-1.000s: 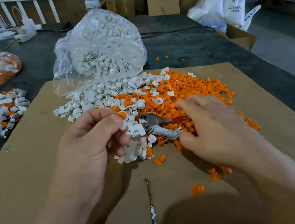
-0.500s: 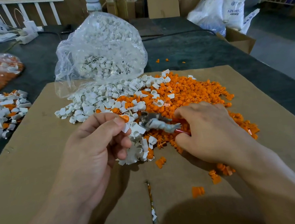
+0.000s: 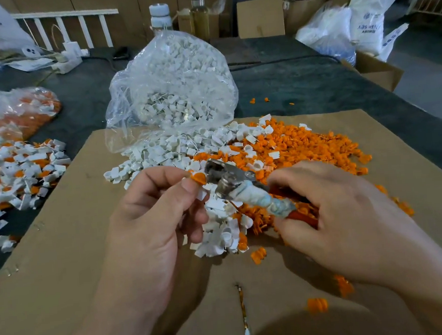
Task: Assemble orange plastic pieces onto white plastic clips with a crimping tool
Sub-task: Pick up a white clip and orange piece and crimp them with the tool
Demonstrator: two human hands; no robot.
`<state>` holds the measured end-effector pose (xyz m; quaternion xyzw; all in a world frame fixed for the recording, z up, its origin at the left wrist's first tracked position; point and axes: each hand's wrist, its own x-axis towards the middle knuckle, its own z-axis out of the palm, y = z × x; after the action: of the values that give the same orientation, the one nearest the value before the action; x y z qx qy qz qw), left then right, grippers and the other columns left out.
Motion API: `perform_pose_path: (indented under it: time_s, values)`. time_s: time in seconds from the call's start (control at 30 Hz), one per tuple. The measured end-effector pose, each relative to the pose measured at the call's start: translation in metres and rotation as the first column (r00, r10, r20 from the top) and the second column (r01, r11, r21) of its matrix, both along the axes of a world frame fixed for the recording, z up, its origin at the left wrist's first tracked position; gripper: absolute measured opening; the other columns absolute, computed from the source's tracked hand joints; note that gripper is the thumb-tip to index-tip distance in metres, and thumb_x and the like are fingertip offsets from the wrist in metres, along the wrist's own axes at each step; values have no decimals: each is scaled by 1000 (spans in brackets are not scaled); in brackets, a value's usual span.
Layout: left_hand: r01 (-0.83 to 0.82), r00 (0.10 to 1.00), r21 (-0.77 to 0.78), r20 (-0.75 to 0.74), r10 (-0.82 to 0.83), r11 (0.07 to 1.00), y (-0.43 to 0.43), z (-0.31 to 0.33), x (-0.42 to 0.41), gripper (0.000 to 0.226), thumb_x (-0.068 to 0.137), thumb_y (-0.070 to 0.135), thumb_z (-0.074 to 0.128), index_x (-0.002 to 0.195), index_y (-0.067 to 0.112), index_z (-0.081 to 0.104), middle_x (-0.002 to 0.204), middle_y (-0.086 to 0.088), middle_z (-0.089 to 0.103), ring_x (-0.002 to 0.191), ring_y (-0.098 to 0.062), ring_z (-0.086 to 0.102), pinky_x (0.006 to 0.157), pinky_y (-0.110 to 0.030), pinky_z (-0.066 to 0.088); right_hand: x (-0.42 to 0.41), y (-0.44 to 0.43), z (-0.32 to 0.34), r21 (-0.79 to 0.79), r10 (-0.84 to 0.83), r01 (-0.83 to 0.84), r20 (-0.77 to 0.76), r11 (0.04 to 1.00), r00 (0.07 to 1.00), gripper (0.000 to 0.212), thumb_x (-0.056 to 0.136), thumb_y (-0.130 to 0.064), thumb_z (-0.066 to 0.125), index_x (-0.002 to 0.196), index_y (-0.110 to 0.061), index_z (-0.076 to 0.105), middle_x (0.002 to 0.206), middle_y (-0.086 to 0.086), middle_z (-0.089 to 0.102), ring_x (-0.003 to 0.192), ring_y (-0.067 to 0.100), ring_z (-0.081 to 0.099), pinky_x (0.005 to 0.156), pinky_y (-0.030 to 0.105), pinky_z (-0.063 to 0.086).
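Orange piece (image 3: 198, 178) seated on a white clip (image 3: 202, 194), both pinched between thumb and forefinger of the left hand (image 3: 150, 225), raised above the cardboard sheet (image 3: 63, 259). Metal head of the crimping tool (image 3: 224, 179) sits right against the orange piece; whether its jaws have closed on it cannot be made out. Right hand (image 3: 337, 219) is wrapped around the tool's handles: one taped pale, one red.

Directly under the hands, on the cardboard: loose heap of white clips (image 3: 176, 152) on the left, running into a loose heap of orange pieces (image 3: 305, 147) on the right. Too many in either heap to count. Four stray orange pieces lie apart on the near cardboard.

Containers:
- One clear plastic bag (image 3: 171, 86), mouth open toward the cardboard, well filled with white clips that spill out into the heap.
- One second clear bag (image 3: 17, 114) at far left on the dark tabletop (image 3: 301, 87), holding orange pieces.
- One unbagged pile of mixed white and orange parts (image 3: 17, 178) in front of that bag, off the left edge of the cardboard.

Beyond the table: two bottles (image 3: 160, 16), cardboard boxes, one printed white sack (image 3: 369, 15).
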<state>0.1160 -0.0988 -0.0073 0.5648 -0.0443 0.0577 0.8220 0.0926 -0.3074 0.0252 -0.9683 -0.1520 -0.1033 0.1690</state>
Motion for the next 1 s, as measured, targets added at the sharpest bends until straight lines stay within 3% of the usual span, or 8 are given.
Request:
perform_pose_path:
  time_s: [0.1, 0.27, 0.37, 0.6, 1.0]
  values:
    - [2, 999, 39, 53, -4, 999, 1, -3, 0, 11, 69, 19, 76, 75, 27, 71, 69, -2, 67, 53, -14, 58, 41, -21, 42, -1, 0, 2, 22, 28, -28, -16, 999, 999, 41, 79, -45, 48, 118, -37, 56, 103, -22, 54, 97, 1, 48, 79, 28, 47]
    - [-1, 995, 60, 95, -5, 998, 1, -6, 1, 7, 73, 23, 74, 78, 27, 72, 71, -2, 68, 54, -13, 59, 42, -21, 43, -3, 0, 1, 32, 63, -62, -31, 998, 998, 45, 79, -40, 52, 124, -37, 56, 102, -28, 51, 96, -3, 44, 76, 14, 41]
    - [1, 995, 51, 96, -6, 999, 1, -5, 0, 5, 73, 29, 73, 78, 28, 72, 72, -2, 68, 54, -13, 59, 42, -21, 43, -3, -2, 1, 28, 67, -66, -39, 997, 997, 45, 79, -39, 52, 124, -37, 55, 106, -26, 55, 99, -2, 46, 78, 15, 42]
    - [-5, 999, 16, 51, 4, 1000, 0, -4, 1, 8, 80, 21, 69, 75, 27, 71, 65, 0, 63, 52, -13, 58, 40, -21, 42, -3, 0, -2, 34, 73, -72, -36, 997, 997, 48, 79, -43, 52, 127, -37, 53, 113, -27, 53, 103, 0, 46, 84, 20, 42]
    - [-67, 993, 87, 99, 59, 994, -1, -8, 2, 13, 83, 20, 66, 77, 30, 71, 64, 2, 62, 55, -13, 60, 43, -20, 43, -3, 2, -7, 109, 78, -76, -17, 991, 997, 46, 80, -45, 54, 126, -40, 53, 110, -35, 48, 108, -8, 44, 83, 6, 36]
